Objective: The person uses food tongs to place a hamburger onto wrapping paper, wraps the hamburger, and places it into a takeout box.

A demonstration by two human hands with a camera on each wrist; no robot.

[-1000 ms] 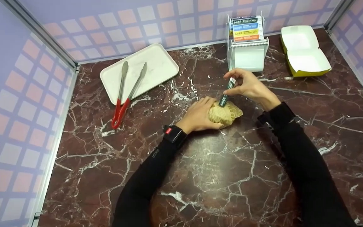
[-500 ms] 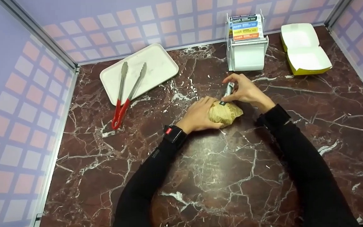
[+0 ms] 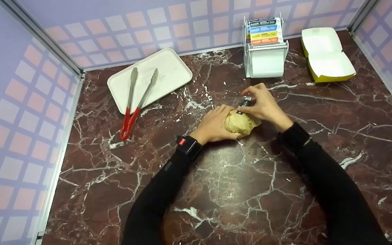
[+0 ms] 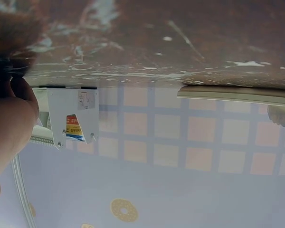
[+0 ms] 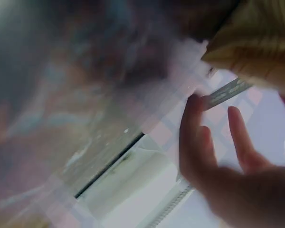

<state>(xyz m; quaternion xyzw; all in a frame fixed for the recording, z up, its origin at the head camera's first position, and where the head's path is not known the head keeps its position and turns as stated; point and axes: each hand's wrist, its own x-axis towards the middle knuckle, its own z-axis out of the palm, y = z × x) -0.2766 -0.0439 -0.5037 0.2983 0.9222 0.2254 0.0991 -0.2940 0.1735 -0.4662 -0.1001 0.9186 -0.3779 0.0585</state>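
On the table lies a small bundle wrapped in tan printed paper [image 3: 237, 125]; its contents are hidden. My left hand [image 3: 214, 125] holds the bundle from its left side, thumb along the near edge and fingers along the far edge. Between the thumb and forefinger of my right hand [image 3: 263, 104] is a short dark green label strip [image 3: 246, 101], its lower end at the top of the bundle. From the right wrist, the strip [image 5: 228, 93] reaches from a fingertip to the tan paper [image 5: 263, 47]. The left wrist view shows part of a hand at its left edge.
Behind the hands stands a white label dispenser [image 3: 268, 64] with several coloured label rolls. An open yellow-and-white carton [image 3: 332, 66] sits at the back right. Metal tongs with red handles [image 3: 133, 120] lie across a white tray [image 3: 170, 76] at the back left. Patterned walls bound the table.
My right hand has come down and toward me, bringing the label strip lower onto the wrapped bundle. The left hand and the bundle have stayed in place.
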